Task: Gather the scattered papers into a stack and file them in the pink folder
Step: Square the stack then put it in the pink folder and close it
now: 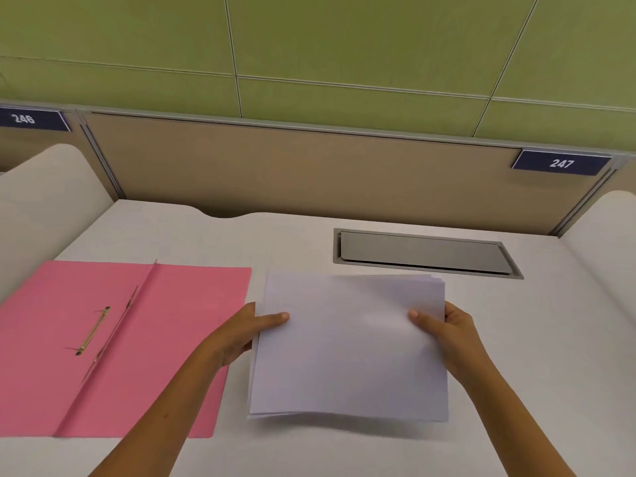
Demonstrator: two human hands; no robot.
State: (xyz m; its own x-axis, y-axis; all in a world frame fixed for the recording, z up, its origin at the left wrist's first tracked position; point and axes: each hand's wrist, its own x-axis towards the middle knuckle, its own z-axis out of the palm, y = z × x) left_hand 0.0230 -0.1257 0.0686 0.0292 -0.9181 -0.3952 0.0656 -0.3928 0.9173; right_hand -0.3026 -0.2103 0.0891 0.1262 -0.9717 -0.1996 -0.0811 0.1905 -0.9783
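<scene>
I grip the stack of papers (349, 346) by its side edges, my left hand (241, 333) on one and my right hand (454, 333) on the other, thumbs on top. Its near edge is lifted off the bench (550, 339). The pink folder (113, 339) lies open just beside it, brass fastener (93, 330) showing.
</scene>
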